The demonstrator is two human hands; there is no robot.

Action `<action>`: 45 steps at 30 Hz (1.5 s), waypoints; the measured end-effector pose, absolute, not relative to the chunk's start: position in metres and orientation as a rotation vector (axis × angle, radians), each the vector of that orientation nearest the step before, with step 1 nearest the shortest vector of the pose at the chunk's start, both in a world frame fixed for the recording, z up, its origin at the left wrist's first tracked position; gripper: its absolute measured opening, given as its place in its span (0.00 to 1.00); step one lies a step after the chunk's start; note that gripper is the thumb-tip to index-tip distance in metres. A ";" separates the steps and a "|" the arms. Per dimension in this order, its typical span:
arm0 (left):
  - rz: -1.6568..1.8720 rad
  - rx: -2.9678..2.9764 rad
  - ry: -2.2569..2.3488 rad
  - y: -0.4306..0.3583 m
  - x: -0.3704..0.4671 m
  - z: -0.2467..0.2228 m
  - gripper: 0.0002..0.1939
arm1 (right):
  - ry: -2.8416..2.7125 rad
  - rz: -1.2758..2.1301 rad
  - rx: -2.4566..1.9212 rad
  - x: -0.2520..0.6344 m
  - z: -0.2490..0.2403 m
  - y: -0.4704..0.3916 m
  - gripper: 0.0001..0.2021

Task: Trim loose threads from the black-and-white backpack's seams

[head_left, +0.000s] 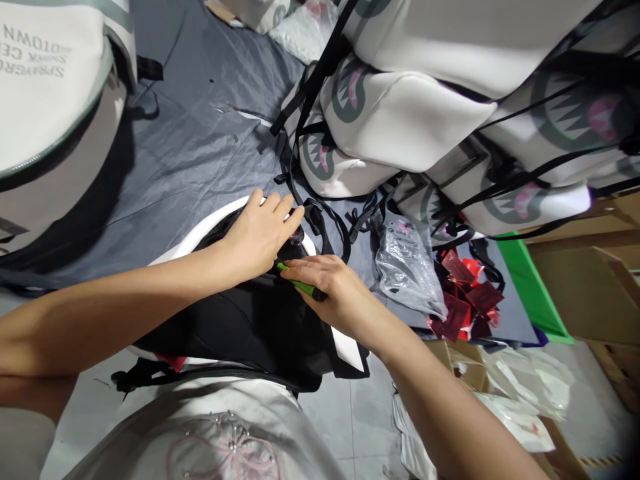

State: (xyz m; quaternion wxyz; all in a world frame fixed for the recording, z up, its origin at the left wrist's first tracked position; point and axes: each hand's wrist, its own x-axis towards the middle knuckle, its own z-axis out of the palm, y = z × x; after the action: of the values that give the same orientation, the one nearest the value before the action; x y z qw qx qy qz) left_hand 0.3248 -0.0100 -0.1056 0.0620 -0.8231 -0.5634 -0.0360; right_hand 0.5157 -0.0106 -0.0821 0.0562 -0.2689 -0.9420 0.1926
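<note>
From where I'm standing, the person's right hand (335, 285) is clenching a green-handled tool (302, 287), its black butt poking out beneath the fingers. The handle's long axis is running slantwise, from that butt on the near right toward the far left, straight at the left hand (257, 233). So the tool is lying just left of the right palm, and its front end is disappearing beside the left wrist; I can't tell what the tip is touching. The left hand is reaching across the opening, its fingers stretching toward the white rim (193, 230); whether they're pinching anything I can't make out.

Both hands are working over an open bag (220, 327), black inside, which is lying close against the person's front, under the 2 forearms. Its far side is resting on a wrinkled grey cloth (185, 140), while pale floor tiles (327, 417) are showing beside its near side.

To the left, a white backpack (55, 120) with upside-down lettering is sitting well apart from the hands. To the right, white shark-mouth bags (405, 123) are piling up, their black straps trailing. Nearer, a clear plastic bag (407, 263) is lying beside red tags (463, 300), and cardboard boxes (575, 287) are standing beyond a green panel (533, 287).
</note>
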 end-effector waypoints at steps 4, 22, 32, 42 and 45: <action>-0.112 -2.469 -1.685 -0.009 0.325 -0.106 0.41 | -2.893 0.553 -0.786 0.515 -0.080 -0.009 0.18; -0.126 -2.453 -1.684 -0.011 0.324 -0.106 0.35 | -2.910 0.549 -0.877 0.514 -0.077 -0.012 0.17; -0.136 -2.451 -1.671 -0.010 0.324 -0.107 0.38 | -2.738 0.603 -0.968 0.514 -0.084 -0.021 0.16; -0.131 -2.444 -1.693 -0.011 0.325 -0.107 0.36 | -2.810 0.567 -0.990 0.515 -0.081 -0.019 0.16; -0.120 -2.449 -1.691 -0.011 0.324 -0.106 0.39 | -2.816 0.577 -0.984 0.514 -0.080 -0.018 0.16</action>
State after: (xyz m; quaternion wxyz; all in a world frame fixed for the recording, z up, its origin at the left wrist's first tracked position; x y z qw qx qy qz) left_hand 0.3244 -0.0107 -0.1061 0.0816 -0.8196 -0.5658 -0.0401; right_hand 0.5144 -0.0184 -0.0797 0.0518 -0.3235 -0.9256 0.1895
